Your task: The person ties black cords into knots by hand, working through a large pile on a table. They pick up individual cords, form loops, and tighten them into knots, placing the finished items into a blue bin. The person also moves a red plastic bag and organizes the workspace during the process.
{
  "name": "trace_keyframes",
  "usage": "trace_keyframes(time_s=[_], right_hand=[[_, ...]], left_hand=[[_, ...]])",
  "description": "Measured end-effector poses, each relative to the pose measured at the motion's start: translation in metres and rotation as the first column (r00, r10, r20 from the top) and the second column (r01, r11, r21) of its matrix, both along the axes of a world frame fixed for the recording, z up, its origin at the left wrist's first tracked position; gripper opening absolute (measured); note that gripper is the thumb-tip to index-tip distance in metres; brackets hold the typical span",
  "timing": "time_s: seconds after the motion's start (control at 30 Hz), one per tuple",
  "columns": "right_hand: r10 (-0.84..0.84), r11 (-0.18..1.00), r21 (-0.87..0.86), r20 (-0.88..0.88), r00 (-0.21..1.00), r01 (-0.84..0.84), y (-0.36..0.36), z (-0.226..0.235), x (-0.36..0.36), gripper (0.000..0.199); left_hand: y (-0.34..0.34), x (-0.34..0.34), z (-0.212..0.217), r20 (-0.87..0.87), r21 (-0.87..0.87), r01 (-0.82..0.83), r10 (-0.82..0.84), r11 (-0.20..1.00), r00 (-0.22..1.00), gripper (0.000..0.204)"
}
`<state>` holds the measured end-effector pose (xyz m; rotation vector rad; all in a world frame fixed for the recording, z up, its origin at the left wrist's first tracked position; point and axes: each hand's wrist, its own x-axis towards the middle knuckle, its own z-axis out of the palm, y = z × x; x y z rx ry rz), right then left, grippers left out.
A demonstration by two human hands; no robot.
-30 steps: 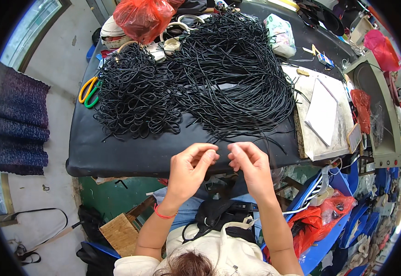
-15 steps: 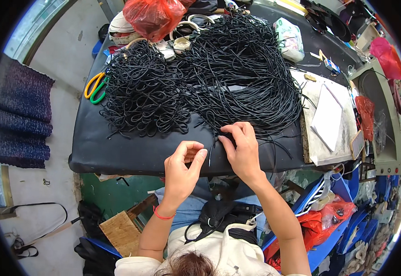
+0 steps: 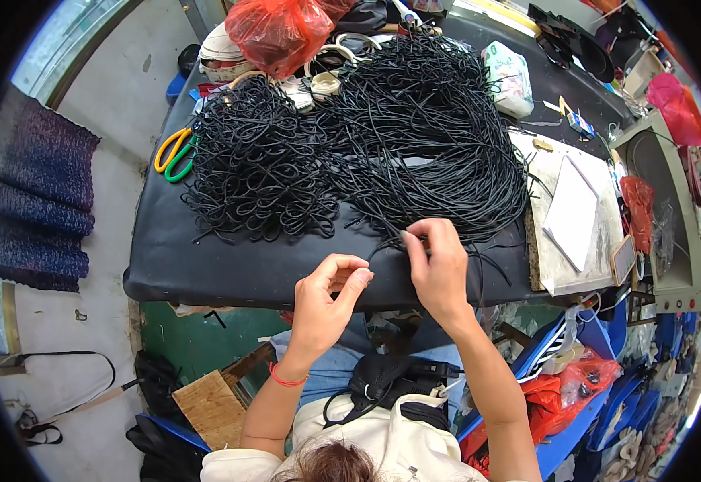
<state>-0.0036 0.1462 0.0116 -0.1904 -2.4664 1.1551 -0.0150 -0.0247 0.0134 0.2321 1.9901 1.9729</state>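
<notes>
At the near edge of the black table (image 3: 206,271), two bare hands are at thin black cord. Left hand (image 3: 322,297): thumb and forefinger almost meeting, other fingers curled in, over the bare front strip; can't tell if a cord end sits in that pinch. Right hand (image 3: 440,269): thumb and forefinger tips close together by the front fringe of the big cord heap (image 3: 455,185), slightly blurred, so can't confirm a grip there either. Big heap lies mid-table, long strands swept in a curve; smaller looped heap (image 3: 258,173) sits just left of it. Looks like fingertip work on single strands, so my take: pinch one strand close to its loose end, draw it low and slow along its own lie rather than straight up, and use the other hand to hold back neighbours if they drag. Stay off the loops, they'd likely snag. Scissors (image 3: 176,153) with yellow and green handles are fine parked at the looped heap's outer side. Writing: soft white pack (image 3: 507,80) right of the big heap has coloured print, small blue box (image 3: 581,123) just past the pale board (image 3: 553,265) seems printed too, neither readable from here. White sheet (image 3: 573,213) on the board shows no lettering I can make out, nor do the cords
</notes>
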Motion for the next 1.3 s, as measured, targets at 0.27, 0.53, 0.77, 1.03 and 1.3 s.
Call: trace_keyframes(time_s=[0.27, 0.53, 0.77, 1.03, 1.3], right_hand=[[0.183, 0.932, 0.322, -0.023, 0.983, -0.166, 0.004, 0.001, 0.000, 0.031], [0.014, 1.000, -0.003, -0.157, 0.987, -0.014, 0.006, 0.007, 0.000, 0.017], [0.181, 0.752, -0.659, 0.228, 0.957, 0.015, 0.016, 0.036, 0.045, 0.016], [0.160, 0.512, -0.858, 0.117, 0.980, 0.019, 0.002, 0.032, 0.059, 0.019], [0.009, 0.442, -0.897, 0.033, 0.999, 0.025, -0.020, 0.021, 0.064, 0.014]], left_hand=[[0.003, -0.004, 0.006, -0.010, 0.031, -0.021, 0.022, 0.999, 1.000, 0.015], [-0.012, -0.004, -0.001, 0.028, 0.059, -0.020, 0.018, 0.998, 0.999, 0.019], [0.021, 0.010, 0.022, 0.263, 0.442, 0.044, -0.177, 0.896, 0.949, 0.031], [0.033, 0.020, 0.012, 0.183, 0.327, 0.088, -0.155, 0.941, 0.971, 0.019], [0.042, 0.030, 0.015, -0.162, -0.042, 0.000, -0.006, 0.999, 0.987, 0.011]])
